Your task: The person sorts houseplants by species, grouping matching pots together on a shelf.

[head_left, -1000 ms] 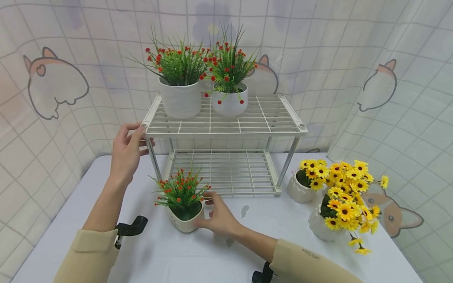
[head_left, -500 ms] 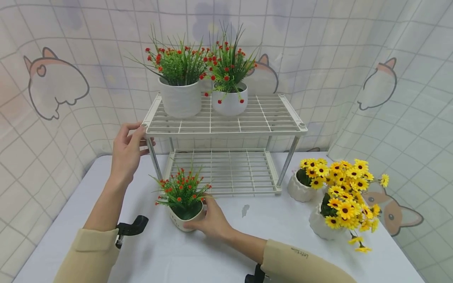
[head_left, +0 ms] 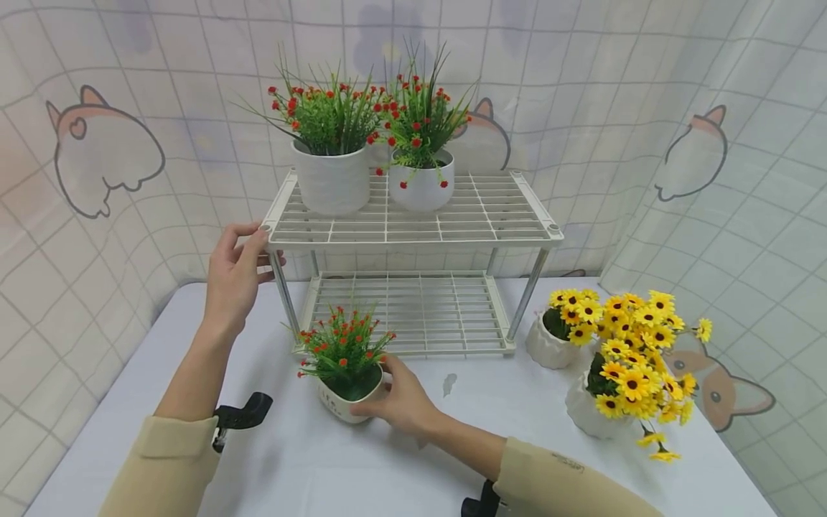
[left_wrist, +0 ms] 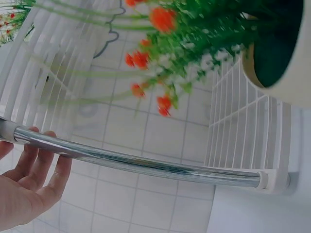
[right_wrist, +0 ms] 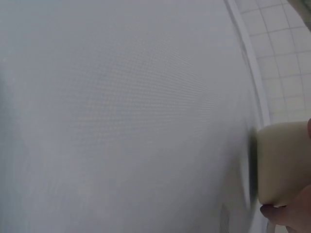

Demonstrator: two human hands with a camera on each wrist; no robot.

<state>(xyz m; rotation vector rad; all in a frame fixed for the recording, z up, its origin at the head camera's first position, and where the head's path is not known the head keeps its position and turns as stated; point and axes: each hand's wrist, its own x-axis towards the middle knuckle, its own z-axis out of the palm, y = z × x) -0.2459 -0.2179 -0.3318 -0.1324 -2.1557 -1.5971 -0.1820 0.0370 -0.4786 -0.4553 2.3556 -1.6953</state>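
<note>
My left hand (head_left: 234,283) grips the front left corner of a white two-tier wire rack (head_left: 413,245). In the left wrist view its fingers (left_wrist: 59,177) lie behind the rack's chrome post (left_wrist: 160,168). With thumb and fingers, my right hand (head_left: 405,398) holds a small cream pot (head_left: 345,409) of green grass with red flowers (head_left: 345,345), in front of the rack's lower shelf. The right wrist view shows the cream pot (right_wrist: 284,162) at its right edge, a fingertip under it and a shadow beside it on the white cloth.
On the upper shelf stand a larger white pot (head_left: 332,179) and a rounder white pot (head_left: 421,188), both with red flowers. Two white pots of yellow daisies (head_left: 633,380) stand on the white-clothed table (head_left: 362,481) at right. A tile-patterned curtain (head_left: 213,108) surrounds the table.
My right thumb has come further round the front of the cream pot. Hand and pot have then shifted slightly right. The left hand keeps its place on the rack.
</note>
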